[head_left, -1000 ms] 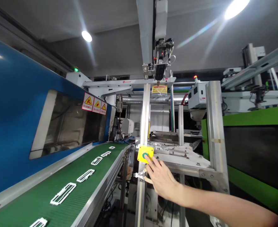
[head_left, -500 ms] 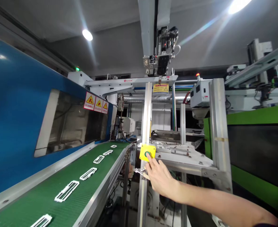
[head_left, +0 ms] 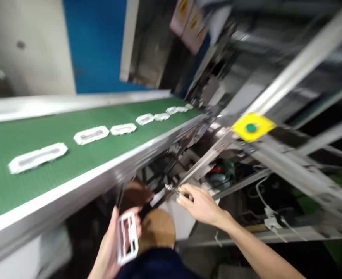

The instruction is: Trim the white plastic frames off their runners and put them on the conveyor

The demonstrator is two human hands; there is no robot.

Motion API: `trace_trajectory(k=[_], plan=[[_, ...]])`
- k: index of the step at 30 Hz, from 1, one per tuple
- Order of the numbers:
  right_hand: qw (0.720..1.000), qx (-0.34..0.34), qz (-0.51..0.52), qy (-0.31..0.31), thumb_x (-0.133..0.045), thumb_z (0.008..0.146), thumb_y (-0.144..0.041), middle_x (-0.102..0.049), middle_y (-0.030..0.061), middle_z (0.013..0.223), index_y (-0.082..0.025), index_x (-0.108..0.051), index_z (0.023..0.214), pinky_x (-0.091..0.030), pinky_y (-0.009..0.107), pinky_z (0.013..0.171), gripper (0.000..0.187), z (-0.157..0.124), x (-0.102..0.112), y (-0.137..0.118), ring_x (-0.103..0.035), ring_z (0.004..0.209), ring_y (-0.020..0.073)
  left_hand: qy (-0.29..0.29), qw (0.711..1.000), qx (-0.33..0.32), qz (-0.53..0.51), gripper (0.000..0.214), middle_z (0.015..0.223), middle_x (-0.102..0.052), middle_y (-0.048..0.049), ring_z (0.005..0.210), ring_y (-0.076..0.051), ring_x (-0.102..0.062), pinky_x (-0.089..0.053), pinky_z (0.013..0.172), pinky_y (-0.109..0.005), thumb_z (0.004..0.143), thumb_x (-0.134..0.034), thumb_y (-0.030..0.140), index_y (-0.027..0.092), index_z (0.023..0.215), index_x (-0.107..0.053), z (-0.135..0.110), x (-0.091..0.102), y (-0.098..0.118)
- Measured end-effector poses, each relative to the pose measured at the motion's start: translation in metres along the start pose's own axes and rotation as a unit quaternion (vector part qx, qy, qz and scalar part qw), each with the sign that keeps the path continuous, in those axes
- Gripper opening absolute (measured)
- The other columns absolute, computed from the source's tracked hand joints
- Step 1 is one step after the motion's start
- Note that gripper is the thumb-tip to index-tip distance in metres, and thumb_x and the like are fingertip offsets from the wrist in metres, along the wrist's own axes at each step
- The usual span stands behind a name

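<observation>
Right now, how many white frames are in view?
About 9. One white frame is in the left hand. Roughly eight more frames lie in a row on the green belt; the far ones blur together, so some may be missed.

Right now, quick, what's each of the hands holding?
Left hand: closed on a white plastic frame.
Right hand: closed on a small metal tool, blurred.

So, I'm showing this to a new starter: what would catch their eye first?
The green conveyor belt on the left, carrying a row of white frames. Then the yellow button box at upper right. Below, the left hand holds a white frame, the right hand a small metal tool.
</observation>
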State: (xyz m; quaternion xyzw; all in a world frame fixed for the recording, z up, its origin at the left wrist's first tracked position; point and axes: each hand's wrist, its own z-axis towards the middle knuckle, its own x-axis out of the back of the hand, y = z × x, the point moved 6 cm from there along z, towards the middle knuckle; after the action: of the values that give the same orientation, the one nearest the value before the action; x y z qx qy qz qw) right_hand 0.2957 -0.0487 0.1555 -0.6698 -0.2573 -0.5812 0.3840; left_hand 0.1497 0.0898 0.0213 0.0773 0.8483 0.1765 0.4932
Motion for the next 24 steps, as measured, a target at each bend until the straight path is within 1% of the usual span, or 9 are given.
trace_trajectory(k=[1,3,5,7,11,16,20,22,24], plan=[[0.999,0.030,0.021,-0.025,-0.049,0.087,-0.035,-0.064,0.0024,0.102,-0.023,-0.055,0.103,-0.044,0.027,0.076,0.021,0.001,-0.018,-0.006,-0.060,0.090,0.0166,0.031,0.999,-0.015,-0.025,0.043,0.076,-0.062,-0.0075,0.063,-0.017,-0.060,-0.052,0.058,-0.029,0.095,-0.037,0.044,0.010,0.101,-0.063,-0.008,0.014,-0.008],[0.993,0.083,0.051,-0.061,-0.051,0.086,-0.033,-0.062,0.0039,0.109,-0.022,-0.054,0.111,-0.044,0.028,0.084,0.027,0.003,-0.046,-0.018,-0.058,0.099,0.0175,0.023,0.998,-0.041,-0.043,0.055,0.073,-0.061,-0.0090,0.058,-0.018,-0.060,-0.051,0.055,-0.030,0.096,-0.029,0.048,0.006,0.101,-0.064,-0.019,0.027,-0.016],[0.987,0.122,0.058,-0.087,-0.050,0.087,-0.033,-0.062,0.0052,0.111,-0.021,-0.053,0.115,-0.043,0.031,0.089,0.031,0.006,-0.066,-0.028,-0.056,0.102,0.0188,0.009,0.997,-0.053,-0.053,0.060,0.074,-0.062,-0.0101,0.056,-0.019,-0.059,-0.050,0.054,-0.031,0.095,-0.026,0.051,0.005,0.101,-0.065,-0.024,0.032,-0.019],[0.981,0.155,0.053,-0.105,-0.050,0.087,-0.034,-0.062,0.0060,0.111,-0.020,-0.053,0.116,-0.043,0.033,0.089,0.033,0.010,-0.076,-0.036,-0.055,0.102,0.0200,0.009,0.997,-0.050,-0.062,0.063,0.074,-0.062,-0.0106,0.054,-0.019,-0.059,-0.049,0.053,-0.031,0.095,-0.025,0.052,0.004,0.101,-0.065,-0.028,0.035,-0.021],[0.972,0.199,0.037,-0.123,-0.048,0.088,-0.037,-0.062,0.0062,0.111,-0.020,-0.055,0.114,-0.044,0.033,0.086,0.032,0.021,-0.083,-0.045,-0.056,0.099,0.0201,0.023,0.996,-0.048,-0.078,0.067,0.072,-0.061,-0.0109,0.051,-0.019,-0.058,-0.049,0.052,-0.031,0.096,-0.020,0.051,0.002,0.099,-0.066,-0.035,0.035,-0.027],[0.957,0.252,0.018,-0.140,-0.047,0.089,-0.038,-0.063,0.0061,0.105,-0.020,-0.056,0.113,-0.044,0.032,0.086,0.031,0.030,-0.089,-0.053,-0.057,0.096,0.0195,0.033,0.994,-0.069,-0.082,0.064,0.073,-0.060,-0.0102,0.052,-0.018,-0.057,-0.049,0.053,-0.031,0.096,-0.019,0.047,0.003,0.098,-0.066,-0.041,0.035,-0.033],[0.936,0.312,-0.001,-0.160,-0.048,0.088,-0.041,-0.063,0.0058,0.100,-0.020,-0.057,0.111,-0.043,0.032,0.084,0.032,0.032,-0.094,-0.064,-0.057,0.092,0.0193,0.047,0.994,-0.080,-0.064,0.063,0.072,-0.060,-0.0093,0.052,-0.018,-0.056,-0.048,0.053,-0.031,0.096,-0.020,0.049,0.006,0.094,-0.066,-0.044,0.036,-0.034],[0.925,0.341,-0.012,-0.170,-0.050,0.086,-0.042,-0.063,0.0065,0.100,-0.021,-0.057,0.112,-0.042,0.032,0.083,0.034,0.033,-0.096,-0.069,-0.057,0.092,0.0200,0.060,0.994,-0.085,-0.044,0.063,0.073,-0.061,-0.0101,0.052,-0.018,-0.056,-0.048,0.053,-0.030,0.096,-0.021,0.050,0.007,0.089,-0.066,-0.045,0.036,-0.034],[0.914,0.366,-0.021,-0.174,-0.052,0.085,-0.041,-0.062,0.0073,0.102,-0.020,-0.057,0.113,-0.041,0.032,0.083,0.036,0.034,-0.097,-0.073,-0.056,0.093,0.0205,0.068,0.994,-0.079,-0.018,0.064,0.068,-0.061,-0.0103,0.052,-0.017,-0.054,-0.047,0.052,-0.028,0.095,-0.022,0.052,0.007,0.085,-0.065,-0.046,0.035,-0.034]])
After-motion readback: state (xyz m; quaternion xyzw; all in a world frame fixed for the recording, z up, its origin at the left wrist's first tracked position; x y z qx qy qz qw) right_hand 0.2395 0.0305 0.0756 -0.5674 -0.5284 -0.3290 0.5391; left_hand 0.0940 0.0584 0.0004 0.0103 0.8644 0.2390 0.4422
